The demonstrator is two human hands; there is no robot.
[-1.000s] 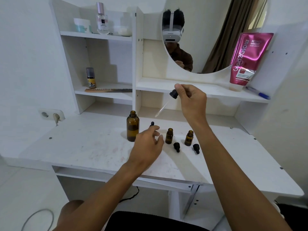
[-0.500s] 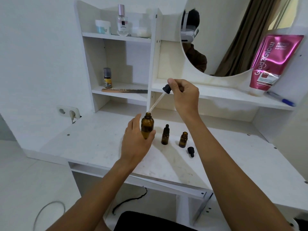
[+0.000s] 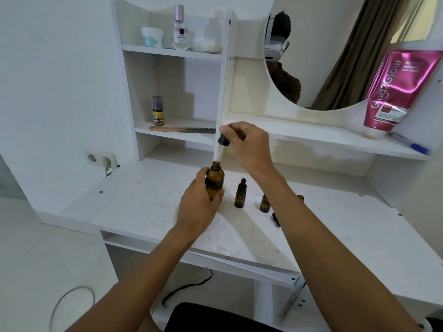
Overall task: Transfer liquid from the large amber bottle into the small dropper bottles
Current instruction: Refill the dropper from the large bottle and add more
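The left hand (image 3: 199, 207) is gripping the large amber bottle (image 3: 215, 180), fingers and thumb curling round its lower half, so its base is hidden and whether it is standing on the white table (image 3: 143, 207) cannot be told. The bottle is sitting upright with its neck uncapped. Just right of the bottle, a capped small dropper bottle (image 3: 240, 195) is standing on the table. Further right of it, an open small bottle (image 3: 264, 204) is showing beside the right forearm, with a loose black cap (image 3: 275, 219) lying nearer the person. Another open small bottle (image 3: 300, 197) is peeking out past the far side of that forearm. Above the bottle, the right hand (image 3: 249, 147) is pinching the black bulb of a dropper (image 3: 221, 146), whose glass tube is slanting down to the bottle's mouth. Behind the bottle, a comb (image 3: 182, 128) is lying on a shelf, and far to its right a pink tube (image 3: 398, 92) is leaning by a round mirror (image 3: 335, 44).
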